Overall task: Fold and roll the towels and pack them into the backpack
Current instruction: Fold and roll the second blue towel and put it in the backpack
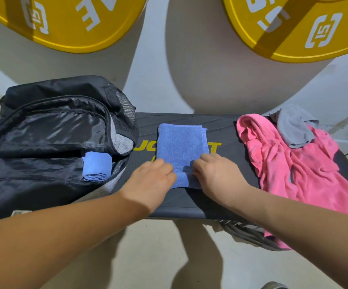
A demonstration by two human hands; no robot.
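Left of frame: the black backpack (43,142) lies open on its side, mouth toward centre. A rolled blue towel (97,166) sits in the opening.

Centre: the folded blue towel (181,147) lies flat on the dark bench (221,126), covering part of the yellow lettering. Its near end is turned up into a short roll. Your left hand (150,180) curls its fingers over the roll's left end. Your right hand (217,176) curls over the right end, fingertips on the flat cloth just beyond (thumbs hidden; can't tell where they sit).

Right of frame: the pink towel (294,163) is heaped loose, spilling over the bench's near edge. The grey towel (294,128) lies crumpled on its upper part.

Upper corners: a yellow disc (68,24) at left and a second yellow disc (294,28) at right.
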